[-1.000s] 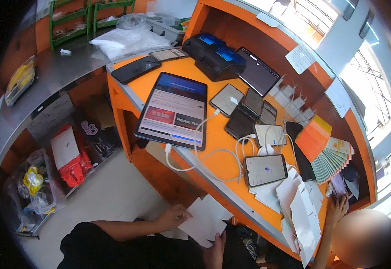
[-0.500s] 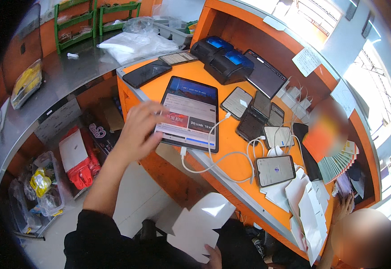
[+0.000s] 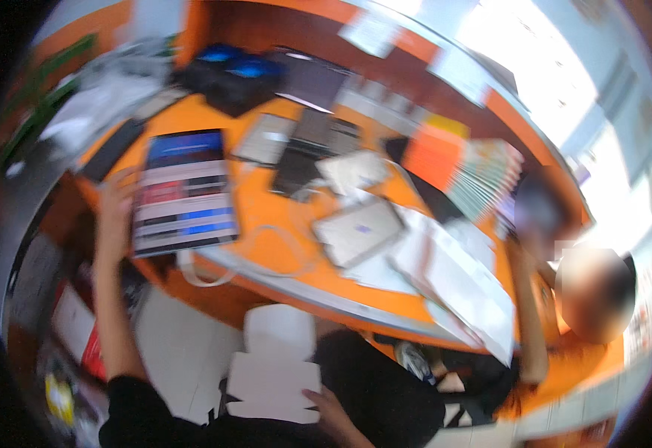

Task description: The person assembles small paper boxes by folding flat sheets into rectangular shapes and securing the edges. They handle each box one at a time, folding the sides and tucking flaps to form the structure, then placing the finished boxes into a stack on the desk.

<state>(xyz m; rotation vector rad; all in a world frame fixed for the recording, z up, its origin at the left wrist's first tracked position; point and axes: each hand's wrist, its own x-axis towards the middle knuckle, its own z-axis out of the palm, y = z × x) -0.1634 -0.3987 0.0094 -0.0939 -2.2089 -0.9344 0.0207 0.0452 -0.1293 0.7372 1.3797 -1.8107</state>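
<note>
My left hand (image 3: 119,205) is at the left edge of a tablet (image 3: 184,196) with a lit screen. Its fingers close on that edge, though motion blurs them. The tablet rests at the near left of the orange desk, with a white cable (image 3: 200,275) by its lower edge. Low in the view, over my lap, my right hand (image 3: 332,411) pinches the right side of a white flat-cut cardboard piece (image 3: 275,377). That cardboard is opened out, with a rounded flap pointing away from me.
Several phones, including a near one (image 3: 359,230), lie on the orange desk (image 3: 266,257) among loose cables. White papers (image 3: 457,280) and fanned booklets (image 3: 483,179) are at the right. Black devices (image 3: 236,78) stand at the back. Another person's arm (image 3: 529,313) is at the right.
My left hand has gone from over the tablet's screen to its left edge. The whole view has swung to the right and blurred. My right hand still holds the cardboard.
</note>
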